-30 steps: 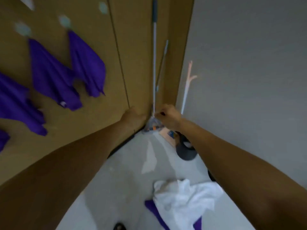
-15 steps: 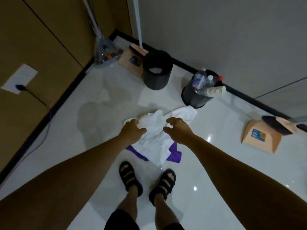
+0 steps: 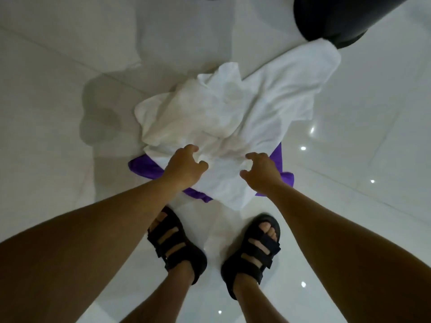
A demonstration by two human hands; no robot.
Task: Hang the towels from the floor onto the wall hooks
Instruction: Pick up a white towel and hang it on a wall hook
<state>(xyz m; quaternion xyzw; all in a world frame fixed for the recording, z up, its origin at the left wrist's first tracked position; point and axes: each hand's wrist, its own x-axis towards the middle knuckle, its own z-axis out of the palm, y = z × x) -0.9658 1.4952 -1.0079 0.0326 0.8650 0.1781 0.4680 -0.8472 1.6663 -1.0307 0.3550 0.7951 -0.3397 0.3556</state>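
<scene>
- White towel (image 3: 224, 117) is lying crumpled on the floor (image 3: 70, 54), pretty much dead centre of the frame, with one end stretching off toward the upper right.
- There's a purple towel (image 3: 144, 167) under it. Only bits poke out, at the white one's lower left and lower right edges.
- Both hands are over the near (lower) edge of the white towel, side by side with a gap between them.
- Left hand (image 3: 184, 167) is at centre-left with its fingers curled in a claw. A fold of white cloth sits between thumb and fingers, but honestly I can't tell if it's actually gripping it.
- Right hand (image 3: 261, 171) is at centre-right, with fingers and thumb bent but apart and nothing held between them. It looks like it's just above the cloth.
- Two feet in black sandals (image 3: 177, 245) stand right below the pile, toes nearly at the towel's lower edge.
- A black bin (image 3: 338, 17) is at the upper right, just beside the white towel's far end.
- The floor is glossy pale tile, with small light glints on the right side.
</scene>
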